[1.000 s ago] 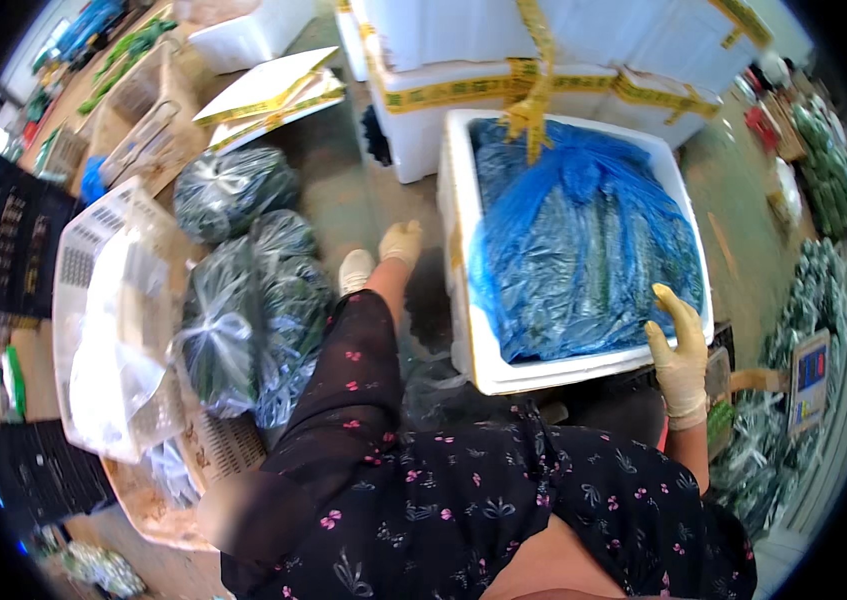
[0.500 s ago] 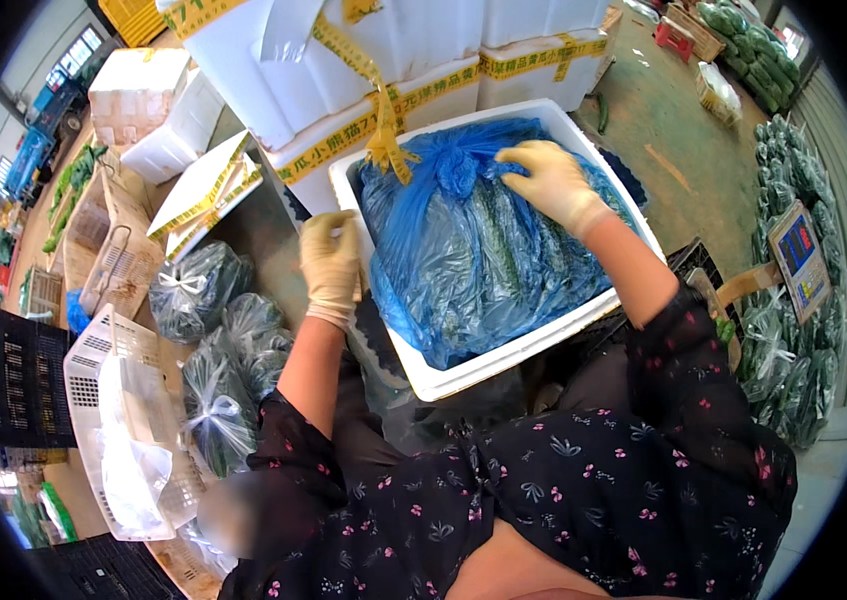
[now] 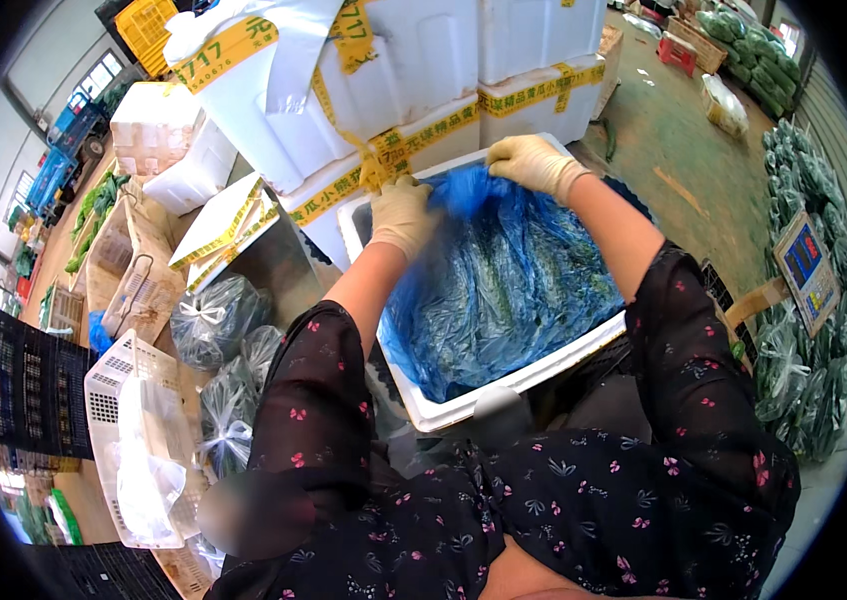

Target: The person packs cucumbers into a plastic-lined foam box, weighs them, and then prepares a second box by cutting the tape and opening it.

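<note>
A white foam box (image 3: 531, 372) stands in front of me, lined with a blue plastic bag (image 3: 483, 300). Long green vegetables, apparently cucumbers, show dimly through the film. At the far side of the box my right hand (image 3: 535, 166), in a pale glove, pinches the gathered top of the bag. My left hand (image 3: 401, 218), gloved alike, is over the box's far left part, against the bag's edge. Its fingers are bent and partly smeared by motion, so its grip is unclear. A loose strip of yellow tape (image 3: 371, 168) hangs just beyond it.
Stacked white foam boxes (image 3: 423, 80) rise right behind the open one. To the left are foam lids (image 3: 228, 230), tied clear bags of green produce (image 3: 218, 322) and a white plastic crate (image 3: 108, 395). A scale display (image 3: 805, 270) and more bagged produce (image 3: 783, 365) are at right.
My left hand has moved right, from outside the box to over its far left part. The right hand has raised the bag's top, stretching it away from the contents.
</note>
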`<state>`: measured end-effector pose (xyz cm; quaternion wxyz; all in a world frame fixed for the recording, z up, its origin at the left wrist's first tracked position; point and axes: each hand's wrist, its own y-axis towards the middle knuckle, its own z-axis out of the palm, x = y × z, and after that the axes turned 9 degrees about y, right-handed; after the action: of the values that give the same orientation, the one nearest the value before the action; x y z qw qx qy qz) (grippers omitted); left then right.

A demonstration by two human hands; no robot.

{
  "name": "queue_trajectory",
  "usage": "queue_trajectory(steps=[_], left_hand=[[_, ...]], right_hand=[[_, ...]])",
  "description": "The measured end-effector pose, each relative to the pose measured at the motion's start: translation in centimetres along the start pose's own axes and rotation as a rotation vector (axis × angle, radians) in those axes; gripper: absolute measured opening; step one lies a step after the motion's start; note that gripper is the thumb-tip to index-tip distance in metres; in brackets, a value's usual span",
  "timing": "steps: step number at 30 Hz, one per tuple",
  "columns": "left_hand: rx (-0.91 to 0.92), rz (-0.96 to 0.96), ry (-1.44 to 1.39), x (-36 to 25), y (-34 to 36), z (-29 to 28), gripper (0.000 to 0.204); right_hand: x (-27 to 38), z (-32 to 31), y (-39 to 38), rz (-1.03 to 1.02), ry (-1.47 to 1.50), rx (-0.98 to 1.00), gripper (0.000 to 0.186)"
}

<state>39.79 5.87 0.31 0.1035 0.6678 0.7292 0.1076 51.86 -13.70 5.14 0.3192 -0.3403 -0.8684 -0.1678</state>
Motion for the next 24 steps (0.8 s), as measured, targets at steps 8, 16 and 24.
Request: queue_trajectory(steps=[8, 16, 24], left_hand=[[-0.221, -0.034, -0.366, 3.9, -1.8, -2.9, 0.016], [-0.162, -0.728, -1.294, 15.6, -11.6, -3.7, 0.021], [-0.03, -1.091, -1.217, 15.5, -23.3, -3.5, 0.03]], right_hand=[[-1.8, -8.1, -4.9, 0.162, 0.622, -0.057, 0.018], [-17.6, -13.0, -9.1, 0.565, 0.587, -0.585, 0.023], [-19.5, -8.3, -13.0, 0.399, 0.259, -0.817, 0.026]])
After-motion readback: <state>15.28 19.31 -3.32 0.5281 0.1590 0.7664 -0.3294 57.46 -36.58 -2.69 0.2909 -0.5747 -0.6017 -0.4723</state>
